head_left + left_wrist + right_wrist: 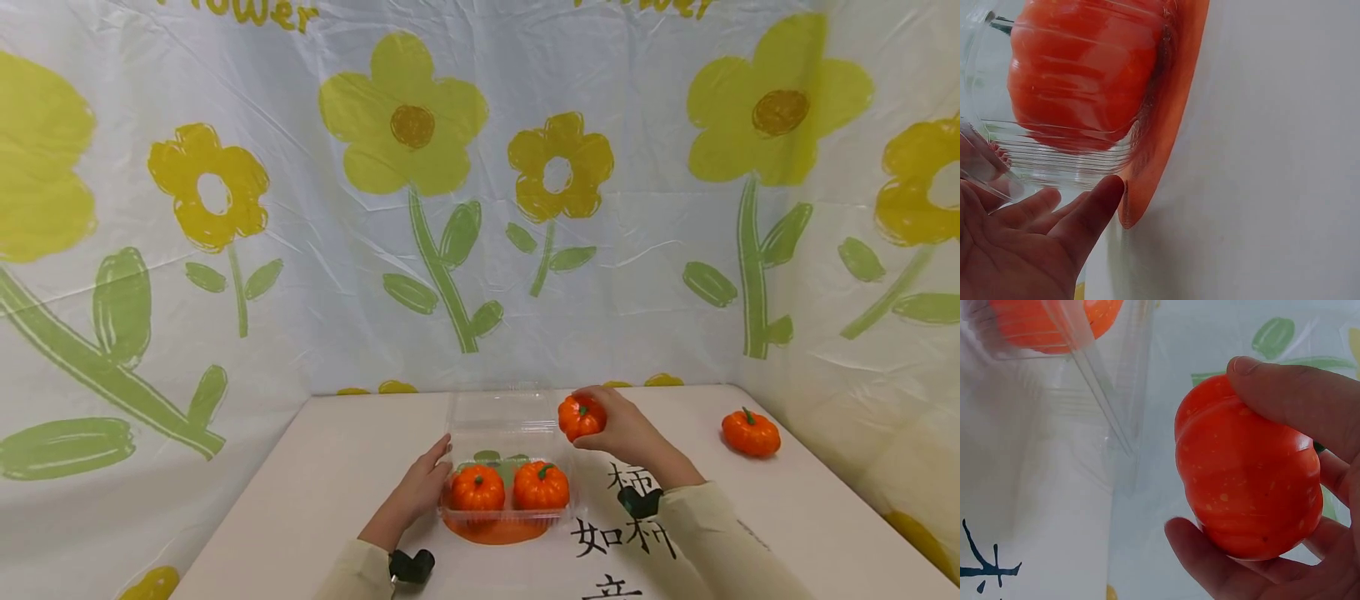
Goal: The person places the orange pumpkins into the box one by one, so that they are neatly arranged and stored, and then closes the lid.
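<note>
My right hand (pixel 626 429) grips a small orange pumpkin (pixel 581 418) by its sides, thumb on one side and fingers on the other, raised beside a clear plastic clamshell box (pixel 564 510). Two more pumpkins, a left one (pixel 477 489) and a right one (pixel 541 486), sit side by side in the box's front part. Its clear lid (pixel 495 412) stands open at the back. At the box's left side is my left hand (pixel 420 492), its fingers extended; in the left wrist view the fingertips (pixel 1107 187) are right at the ribbed wall (pixel 1054 156).
Another orange pumpkin (pixel 751 433) rests at the table's right side. The pale table (pixel 322 467) bears black brushed characters (pixel 596 537) and an orange printed shape (pixel 495 531) under the box. A flower-printed curtain (pixel 637 275) encloses the back and sides.
</note>
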The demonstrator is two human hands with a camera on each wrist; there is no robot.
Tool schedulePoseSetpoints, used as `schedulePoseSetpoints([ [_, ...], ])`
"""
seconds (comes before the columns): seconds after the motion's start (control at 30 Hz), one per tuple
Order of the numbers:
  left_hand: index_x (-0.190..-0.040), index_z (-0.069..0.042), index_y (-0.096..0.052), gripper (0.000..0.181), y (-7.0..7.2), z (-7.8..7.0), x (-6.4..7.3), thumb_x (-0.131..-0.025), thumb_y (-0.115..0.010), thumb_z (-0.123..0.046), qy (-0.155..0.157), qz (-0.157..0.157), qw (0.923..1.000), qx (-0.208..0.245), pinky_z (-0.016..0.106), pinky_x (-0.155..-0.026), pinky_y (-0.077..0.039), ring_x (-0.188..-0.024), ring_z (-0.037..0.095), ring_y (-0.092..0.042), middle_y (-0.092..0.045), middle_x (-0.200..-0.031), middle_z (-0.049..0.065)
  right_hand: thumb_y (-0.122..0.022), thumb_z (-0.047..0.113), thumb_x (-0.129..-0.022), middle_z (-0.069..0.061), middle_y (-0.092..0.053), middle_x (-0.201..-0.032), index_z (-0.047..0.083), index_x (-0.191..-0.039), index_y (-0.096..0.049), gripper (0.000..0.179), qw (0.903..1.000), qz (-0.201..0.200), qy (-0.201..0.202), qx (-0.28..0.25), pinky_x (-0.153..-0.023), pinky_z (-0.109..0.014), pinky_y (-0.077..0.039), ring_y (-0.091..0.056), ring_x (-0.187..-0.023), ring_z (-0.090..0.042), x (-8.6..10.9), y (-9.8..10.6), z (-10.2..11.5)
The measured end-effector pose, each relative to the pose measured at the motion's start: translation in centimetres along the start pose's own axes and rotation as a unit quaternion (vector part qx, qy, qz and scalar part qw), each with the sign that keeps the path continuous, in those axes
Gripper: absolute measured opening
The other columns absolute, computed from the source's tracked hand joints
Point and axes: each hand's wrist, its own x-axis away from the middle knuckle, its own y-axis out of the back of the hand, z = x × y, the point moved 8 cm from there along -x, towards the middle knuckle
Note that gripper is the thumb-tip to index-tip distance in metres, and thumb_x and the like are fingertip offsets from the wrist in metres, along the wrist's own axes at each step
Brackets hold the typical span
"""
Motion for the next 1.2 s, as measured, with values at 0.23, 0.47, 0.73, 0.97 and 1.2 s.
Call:
schedulePoseSetpoints([
  [0.23, -0.154, -0.019, -0.028, 0.056, 0.0, 0.2, 0.0, -0.099, -0.04, -0.023, 0.007, -0.004, 1.0, 0.004, 0.065, -0.111, -0.027, -0.142, 0.041, -0.033, -0.042, -0.152, 0.013, -0.086, 0.024, -0.069, -0.009, -0.054, -0.132, 0.018, -0.13, -0.054, 0.069, 0.9998, 0.005, 0.011, -0.017, -0.09, -0.047, -0.056, -0.054, -0.115, -0.031, -0.3, -0.5, 1.2],
  [0.47, -0.154, -0.017, -0.028, 0.055, -0.1, 0.2, 0.0, -0.1, -0.039, -0.024, 0.003, -0.001, 1.0, 0.007, 0.066, -0.11, -0.027, -0.141, 0.043, -0.032, -0.041, -0.152, 0.015, -0.085, 0.027, -0.071, -0.009, -0.049, -0.137, 0.023, -0.131, -0.055, 0.067, 0.9991, 0.024, 0.033, -0.008, -0.088, -0.047, -0.057, -0.053, -0.116, -0.033, -0.7, -1.3, 2.2],
  [0.73, -0.154, -0.018, -0.028, 0.056, -0.1, 0.3, 0.0, -0.1, -0.04, -0.026, 0.001, -0.003, 1.0, 0.001, 0.067, -0.109, -0.029, -0.141, 0.043, -0.033, -0.042, -0.152, 0.014, -0.067, 0.019, -0.084, -0.012, -0.047, -0.139, 0.02, -0.135, -0.054, 0.052, 0.9972, 0.025, 0.065, 0.028, -0.088, -0.046, -0.056, -0.055, -0.113, -0.031, -0.7, -1.4, 3.1],
  [0.97, -0.154, -0.018, -0.028, 0.056, -0.1, 0.3, 0.0, -0.099, -0.04, -0.025, -0.002, -0.003, 1.0, 0.004, 0.066, -0.109, -0.029, -0.141, 0.043, -0.033, -0.042, -0.152, 0.014, -0.05, 0.018, -0.097, -0.014, -0.044, -0.144, 0.019, -0.137, -0.055, 0.04, 0.9965, 0.035, 0.075, 0.015, -0.098, -0.054, -0.049, -0.052, -0.122, -0.037, -0.8, -1.6, 3.8],
  [1.2, -0.154, -0.017, -0.028, 0.056, -0.1, 0.1, 0.1, -0.099, -0.04, -0.025, 0.001, -0.003, 1.0, 0.009, 0.065, -0.11, -0.028, -0.142, 0.042, -0.032, -0.041, -0.152, 0.014, -0.055, 0.016, -0.096, -0.012, -0.049, -0.141, 0.017, -0.139, -0.052, 0.043, 0.9933, 0.02, 0.112, 0.016, -0.1, -0.056, -0.047, -0.053, -0.122, -0.035, -1.2, -1.6, 4.6],
])
